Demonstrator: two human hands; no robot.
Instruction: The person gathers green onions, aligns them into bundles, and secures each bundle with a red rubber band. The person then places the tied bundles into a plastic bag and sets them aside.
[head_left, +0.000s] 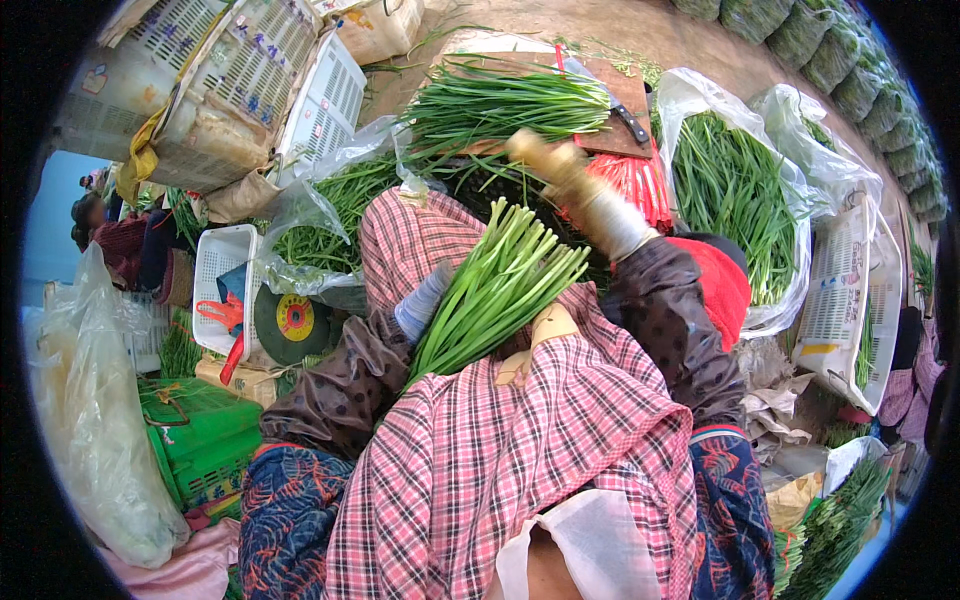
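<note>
A loose bundle of garlic chives (495, 289) lies slantwise over my lap, pale stem ends up. My left forearm, in a dark dotted sleeve and pale blue cuff, reaches beneath it; the bundle covers my left hand, which appears to hold it. My right hand (553, 169), in a yellowish glove with a whitish wrist covering, is motion-blurred near the heap of chives (510, 101) on a brown board (619, 82). Its fingers are too blurred to read. Red plastic strips (630, 184) hang right beside it. A black-handled knife (632, 124) rests at the heap's right end.
Chives fill a clear plastic bag on the right (731, 202) and another on the left (330, 217). White plastic crates (225, 90) are at the upper left; a small white basket (225, 259) and green crate (202, 435) stand below. Other people sit at both sides.
</note>
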